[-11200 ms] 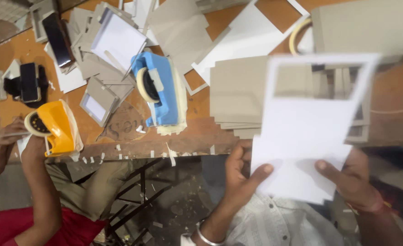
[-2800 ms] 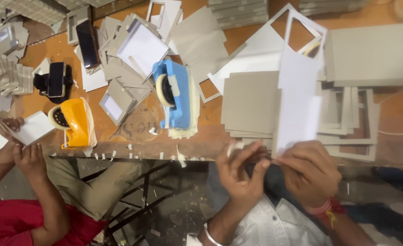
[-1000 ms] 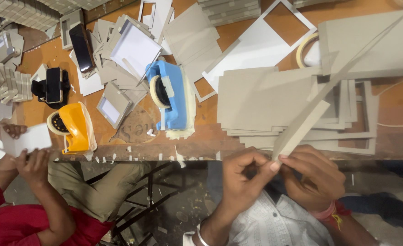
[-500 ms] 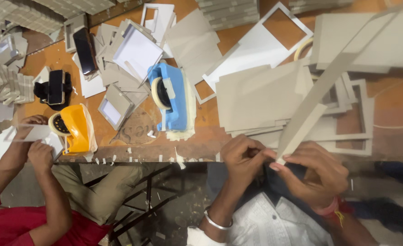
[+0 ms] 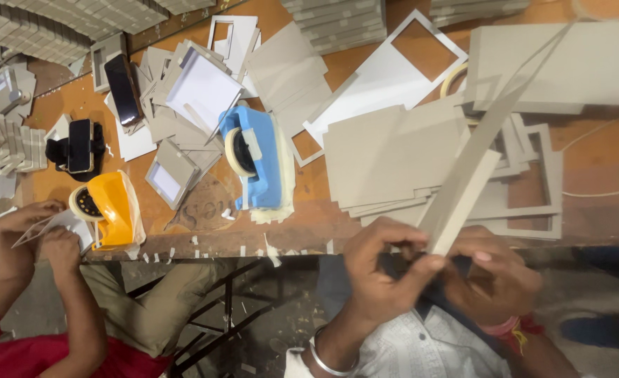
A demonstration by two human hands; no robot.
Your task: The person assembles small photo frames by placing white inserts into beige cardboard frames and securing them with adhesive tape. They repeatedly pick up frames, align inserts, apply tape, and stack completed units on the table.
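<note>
1. Board [image 5: 484, 147]: a long grey cardboard piece seen nearly edge-on, its lower end pinched at the table's near edge, its long axis slanting up and to the right, away from the person, over the stacked sheets.
2. Left hand [image 5: 383, 269] grips the board's bottom corner, thumb and fingertips clenched on it from the left side.
3. Right hand [image 5: 495, 276] sits just beside, on the right of the same end; its fingers curl around the lower edge, partly hidden behind the board, so both hands hold the one end and the far end hangs free.
4. Grey sheets [image 5: 386, 157] and cut frames [image 5: 533, 189] lie under the raised board, on the table [image 5: 603, 175].
5. Blue tape dispenser [image 5: 260, 164] stands well to the left.
6. Further left, another person's hands [image 5: 36, 234] hold a white piece beside a yellow dispenser [image 5: 110, 210].
</note>
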